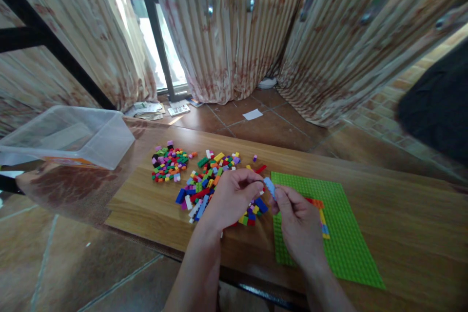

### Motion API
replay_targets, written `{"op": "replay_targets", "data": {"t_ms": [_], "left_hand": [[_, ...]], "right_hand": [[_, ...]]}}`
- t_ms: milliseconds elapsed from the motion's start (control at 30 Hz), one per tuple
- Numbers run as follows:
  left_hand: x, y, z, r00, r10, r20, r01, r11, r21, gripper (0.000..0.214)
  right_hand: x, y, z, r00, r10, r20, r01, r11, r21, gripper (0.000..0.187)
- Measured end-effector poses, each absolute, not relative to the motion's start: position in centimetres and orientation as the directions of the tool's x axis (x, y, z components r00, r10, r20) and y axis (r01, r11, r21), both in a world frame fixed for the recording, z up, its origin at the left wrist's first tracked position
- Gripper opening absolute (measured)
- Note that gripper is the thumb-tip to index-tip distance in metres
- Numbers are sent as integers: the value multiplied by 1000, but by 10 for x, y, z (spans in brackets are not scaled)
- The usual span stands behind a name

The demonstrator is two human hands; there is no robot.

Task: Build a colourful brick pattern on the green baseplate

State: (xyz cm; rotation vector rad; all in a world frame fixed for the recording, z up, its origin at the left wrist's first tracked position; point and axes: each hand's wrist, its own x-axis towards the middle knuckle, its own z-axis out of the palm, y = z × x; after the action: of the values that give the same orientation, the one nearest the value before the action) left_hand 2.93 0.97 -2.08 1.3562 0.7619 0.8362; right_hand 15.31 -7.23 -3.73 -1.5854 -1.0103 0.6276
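Note:
A light blue toy brick [269, 186] is pinched between the thumb and fingers of my right hand [298, 214], above the left edge of the green baseplate [351, 243]. My left hand [234, 197] is close by on the left, over the loose bricks, its thumb and forefinger pressed together near the light blue brick's end. Whatever may be between those fingertips is too small to make out. Orange, yellow and blue bricks [324, 226] sit on the baseplate, partly hidden behind my right hand. Below my left hand spreads a large pile of mixed bricks [199, 192].
A smaller heap of little bricks [170, 163] lies on the wooden table [409, 214] farther left. Beyond it stands a clear plastic bin [117, 141]. Papers [146, 109] lie on the floor near the curtains [226, 48]. A dark rounded object [438, 102] is at the right.

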Motion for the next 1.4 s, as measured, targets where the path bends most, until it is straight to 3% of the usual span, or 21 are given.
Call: {"op": "replay_targets", "data": {"t_ms": [133,367,600,733,1067,1233,1400], "left_hand": [[28,12,-26,492,871,5,11,-12,1000,12],[28,17,-40,490,871,24,425,-263,866,22],[26,20,-40,485,874,39,612,-371,698,29],[30,19,-38,504,860,82,588,-411,697,26],[74,-12,-36,618,765,180,282,-429,858,24],[89,-21,-42,628,749,211,234,-440,867,21],[87,-22,-45,643,746,173,306,-457,835,21]], "right_hand": [[185,-78,-32,582,811,48,141,-42,-989,31],[252,-94,-44,812,583,39,3,64,-998,21],[263,-104,-45,757,647,-96,-30,-112,-993,26],[260,-106,-44,704,706,-76,21,-128,-992,28],[246,-104,-47,499,853,149,227,37,-973,10],[241,-102,-46,418,886,203,240,108,-965,9],[244,-102,-49,437,885,160,290,30,-957,13]]}}
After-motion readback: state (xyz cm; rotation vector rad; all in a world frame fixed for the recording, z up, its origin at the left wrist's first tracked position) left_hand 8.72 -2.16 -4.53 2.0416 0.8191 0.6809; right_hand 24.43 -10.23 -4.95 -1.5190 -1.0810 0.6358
